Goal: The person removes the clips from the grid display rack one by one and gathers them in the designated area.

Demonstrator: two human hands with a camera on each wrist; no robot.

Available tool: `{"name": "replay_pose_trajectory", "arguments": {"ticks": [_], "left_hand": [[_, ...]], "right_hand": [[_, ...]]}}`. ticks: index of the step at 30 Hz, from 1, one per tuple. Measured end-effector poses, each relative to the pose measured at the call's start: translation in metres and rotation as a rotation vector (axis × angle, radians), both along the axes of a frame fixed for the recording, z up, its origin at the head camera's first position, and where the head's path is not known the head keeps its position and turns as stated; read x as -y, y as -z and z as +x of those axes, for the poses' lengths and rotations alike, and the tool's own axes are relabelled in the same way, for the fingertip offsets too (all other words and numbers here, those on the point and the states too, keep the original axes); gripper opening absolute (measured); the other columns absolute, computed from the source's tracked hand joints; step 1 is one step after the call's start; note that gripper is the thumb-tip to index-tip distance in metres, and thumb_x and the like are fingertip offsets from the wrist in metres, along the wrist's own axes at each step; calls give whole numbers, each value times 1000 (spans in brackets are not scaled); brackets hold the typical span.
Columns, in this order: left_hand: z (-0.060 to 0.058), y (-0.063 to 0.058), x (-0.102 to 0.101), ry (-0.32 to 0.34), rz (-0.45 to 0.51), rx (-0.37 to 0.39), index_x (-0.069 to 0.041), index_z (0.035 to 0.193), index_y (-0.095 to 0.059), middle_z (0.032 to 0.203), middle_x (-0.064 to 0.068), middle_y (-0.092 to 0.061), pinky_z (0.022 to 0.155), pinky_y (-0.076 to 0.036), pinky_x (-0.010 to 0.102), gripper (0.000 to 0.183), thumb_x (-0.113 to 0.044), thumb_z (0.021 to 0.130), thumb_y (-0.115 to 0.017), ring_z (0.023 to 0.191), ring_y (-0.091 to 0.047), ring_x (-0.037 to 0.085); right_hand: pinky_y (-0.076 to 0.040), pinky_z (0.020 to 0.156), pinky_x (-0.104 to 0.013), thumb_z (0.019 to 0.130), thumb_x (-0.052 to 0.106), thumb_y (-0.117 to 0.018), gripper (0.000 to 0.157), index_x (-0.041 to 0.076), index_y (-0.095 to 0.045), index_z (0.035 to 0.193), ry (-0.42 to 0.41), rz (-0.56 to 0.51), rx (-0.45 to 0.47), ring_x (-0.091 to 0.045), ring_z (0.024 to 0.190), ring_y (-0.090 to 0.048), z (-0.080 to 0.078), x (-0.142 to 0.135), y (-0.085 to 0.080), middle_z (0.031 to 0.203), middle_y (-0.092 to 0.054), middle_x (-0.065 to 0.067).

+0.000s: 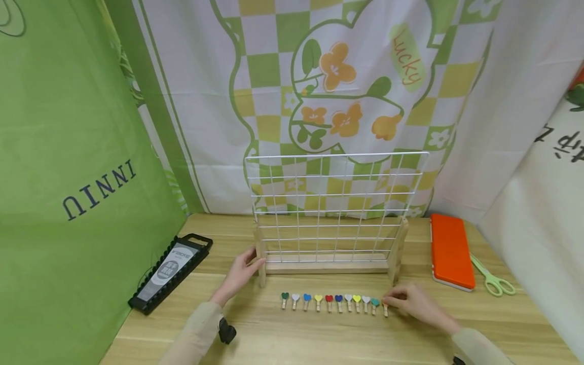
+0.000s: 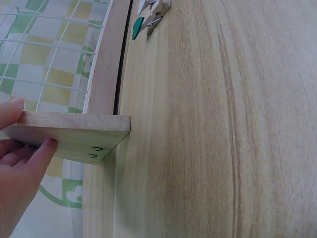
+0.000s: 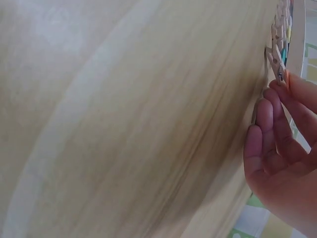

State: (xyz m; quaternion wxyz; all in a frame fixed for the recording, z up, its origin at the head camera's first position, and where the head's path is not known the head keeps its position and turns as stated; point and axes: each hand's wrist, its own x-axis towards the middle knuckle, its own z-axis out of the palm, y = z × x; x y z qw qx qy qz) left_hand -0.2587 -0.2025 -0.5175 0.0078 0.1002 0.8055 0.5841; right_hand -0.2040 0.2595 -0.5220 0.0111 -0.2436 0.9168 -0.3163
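A white wire grid stands upright in a wooden base point(image 1: 326, 267) towards the back of the table. My left hand point(image 1: 240, 272) grips the base's left wooden end post point(image 2: 74, 130), thumb on one face and fingers on the other. In front of the stand runs a row of small wooden clothespins with coloured hearts, among them a red one point(image 1: 329, 300) and a dark green one point(image 1: 285, 299) at the left end. At the row's right end, my right hand point(image 1: 418, 305) pinches a clothespin point(image 3: 276, 63) with an orange-red heart between thumb and index finger; its other fingers are loosely bent.
On the left lies a black tool holder point(image 1: 169, 271) with a grey label. An orange-red case point(image 1: 451, 252) lies at the back right, with light green scissors point(image 1: 495, 284) beside it. Printed curtains point(image 1: 201, 101) enclose the wooden table at the back and sides.
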Motion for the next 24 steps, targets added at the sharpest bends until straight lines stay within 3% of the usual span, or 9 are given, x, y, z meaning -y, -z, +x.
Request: {"name": "replay_pose_trajectory", "arguments": {"ticks": [24], "left_hand": [[-2, 2, 0, -7, -29, -35, 5, 147, -41, 148, 26, -47, 113, -42, 52, 56, -16, 99, -61, 141, -43, 41]], "right_hand": [[-54, 71, -18, 91, 28, -71, 16, 15, -78, 96, -3, -19, 45, 10, 83, -59, 0, -2, 2, 90, -77, 6]]}}
